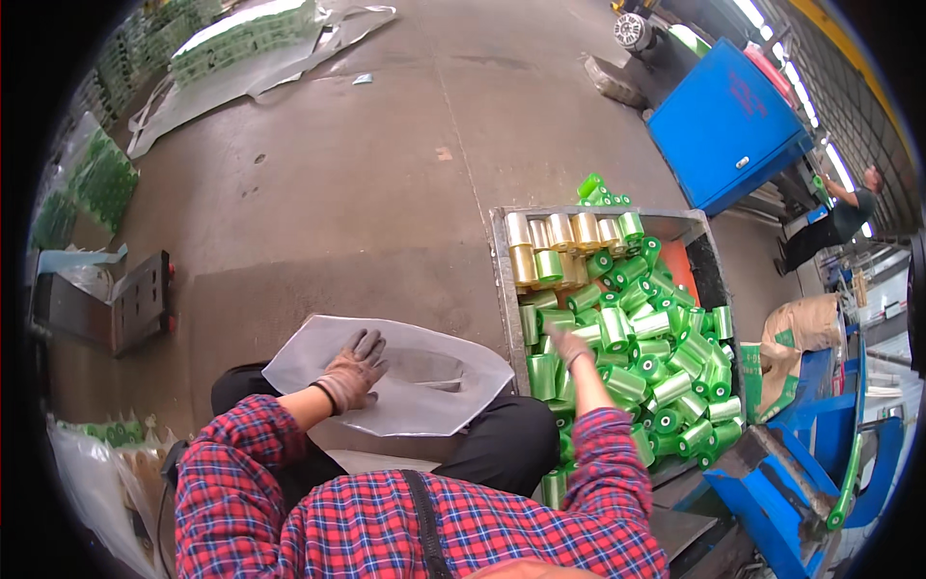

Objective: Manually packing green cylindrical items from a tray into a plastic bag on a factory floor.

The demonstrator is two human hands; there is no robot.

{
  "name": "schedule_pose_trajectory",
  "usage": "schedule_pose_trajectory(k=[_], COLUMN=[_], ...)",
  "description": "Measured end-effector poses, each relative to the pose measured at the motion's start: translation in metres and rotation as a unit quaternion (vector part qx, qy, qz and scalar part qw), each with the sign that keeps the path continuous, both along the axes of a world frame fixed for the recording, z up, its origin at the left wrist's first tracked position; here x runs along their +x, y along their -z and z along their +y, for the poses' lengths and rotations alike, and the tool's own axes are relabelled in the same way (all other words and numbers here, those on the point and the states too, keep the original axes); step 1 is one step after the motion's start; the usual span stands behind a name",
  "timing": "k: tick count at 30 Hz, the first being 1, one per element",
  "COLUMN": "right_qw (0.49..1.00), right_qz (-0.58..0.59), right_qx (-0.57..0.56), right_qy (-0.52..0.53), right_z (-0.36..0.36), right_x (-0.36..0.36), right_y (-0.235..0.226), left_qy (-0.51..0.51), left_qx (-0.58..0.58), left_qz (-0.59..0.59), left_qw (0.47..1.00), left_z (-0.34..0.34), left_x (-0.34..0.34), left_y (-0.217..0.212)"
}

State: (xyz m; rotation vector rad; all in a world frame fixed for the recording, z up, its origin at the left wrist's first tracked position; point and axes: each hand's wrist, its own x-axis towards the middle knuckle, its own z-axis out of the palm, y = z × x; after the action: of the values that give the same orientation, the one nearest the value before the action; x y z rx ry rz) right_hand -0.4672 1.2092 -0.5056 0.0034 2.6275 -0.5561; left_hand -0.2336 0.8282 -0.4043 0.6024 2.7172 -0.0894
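Observation:
My left hand [353, 368], in a brownish work glove, rests flat with fingers spread on a clear plastic bag [424, 381] lying across my lap. My right hand [569, 345], also gloved, reaches into a metal bin [503, 280] heaped with several shiny green cylinders [666, 362] and touches the pile. I cannot tell whether its fingers have closed around one. A row of gold cylinders [559, 234] lines the bin's far edge. My sleeves are red and blue plaid.
A blue metal cabinet [725, 125] stands beyond the bin, with another person [839, 217] to its right. Blue machine parts [810, 473] sit at lower right. Bagged green cylinders [241, 43] lie at upper left, a small platform scale [135, 304] at left.

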Motion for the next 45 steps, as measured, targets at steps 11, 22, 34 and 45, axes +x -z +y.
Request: schedule_pose_trajectory(k=[11, 22, 34, 45], right_qw=[0.930, 0.715, 0.894, 0.923], right_qz=[-0.122, -0.068, -0.400, -0.198], right_qx=[-0.264, -0.670, -0.079, 0.027], right_qy=[0.226, 0.188, -0.189, -0.330], right_z=[0.036, 0.042, -0.312, -0.367], right_x=[0.083, 0.144, 0.148, 0.257], right_y=[0.055, -0.141, 0.016, 0.155], left_qy=[-0.171, -0.469, -0.358, -0.463], left_qx=[-0.115, 0.155, 0.349, 0.405], left_qz=[0.250, -0.069, -0.024, -0.161], left_qw=[0.946, 0.867, 0.866, 0.772], left_z=[-0.003, -0.115, -0.080, -0.099], left_x=[0.044, 0.029, 0.062, 0.063], left_y=[0.010, -0.025, -0.062, -0.074])
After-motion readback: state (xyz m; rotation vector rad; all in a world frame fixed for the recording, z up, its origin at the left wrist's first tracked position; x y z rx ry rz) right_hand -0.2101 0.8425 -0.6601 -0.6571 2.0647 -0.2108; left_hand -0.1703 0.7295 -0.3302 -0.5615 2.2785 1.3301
